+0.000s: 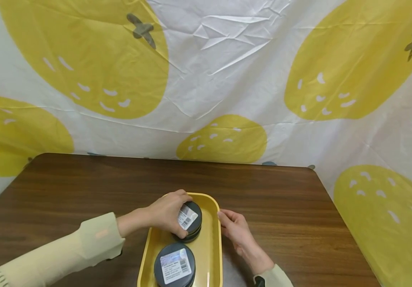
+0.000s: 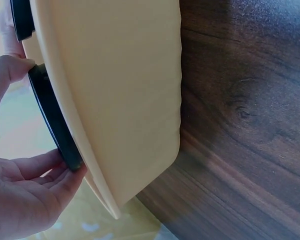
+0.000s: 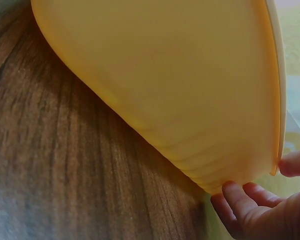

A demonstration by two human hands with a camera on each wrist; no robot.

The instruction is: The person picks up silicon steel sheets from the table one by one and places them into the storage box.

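My left hand (image 1: 170, 211) grips the rim of a black round disc (image 1: 193, 217) with a white barcode label, thumb on one side and fingers on the other. This disc tops a stack at the far end of a yellow tray (image 1: 210, 239). Nearer to me in the tray lies a second stack of black discs (image 1: 174, 265), also labelled on top. In the left wrist view, the held disc (image 2: 55, 117) stands at the tray's rim. My right hand (image 1: 239, 235) holds the tray's right side near the far corner. Its thumb lies at the rim, with fingers (image 3: 240, 202) against the outer wall.
A dark brown wooden table (image 1: 281, 207) carries the tray near its front edge. Behind it hangs a white cloth (image 1: 223, 83) printed with large yellow fruit. Table surface extends to both sides of the tray.
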